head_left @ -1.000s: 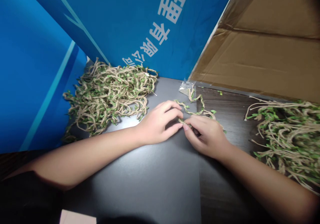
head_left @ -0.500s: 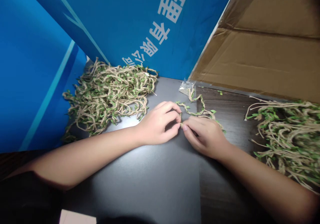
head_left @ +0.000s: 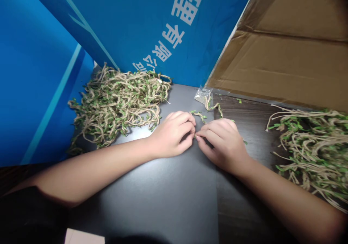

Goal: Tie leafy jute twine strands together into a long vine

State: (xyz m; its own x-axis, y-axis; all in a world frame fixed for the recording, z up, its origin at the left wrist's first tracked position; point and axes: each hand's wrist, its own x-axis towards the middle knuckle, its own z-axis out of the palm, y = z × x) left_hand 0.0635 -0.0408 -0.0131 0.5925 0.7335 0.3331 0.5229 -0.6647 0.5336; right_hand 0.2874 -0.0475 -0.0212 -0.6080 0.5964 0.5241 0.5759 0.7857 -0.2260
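Fingertip to fingertip, my left hand and my right hand meet over the grey mat. Both are closed in a pinch on a braided twine cord with small green leaves. Only a tiny bit of the cord shows between the fingertips; the rest of that part is hidden. Its visible length lies behind my hands, bending up toward a small clear plastic bag. My right hand covers another stretch of it.
A large heap of leafy twine cords lies at left, another pile at right on the dark wood table. Blue printed panels and a cardboard sheet stand behind. A pale card lies at the near edge.
My right hand has shifted slightly up and its fingers have come over more of the cord, hiding part that showed before. My left hand has barely moved.
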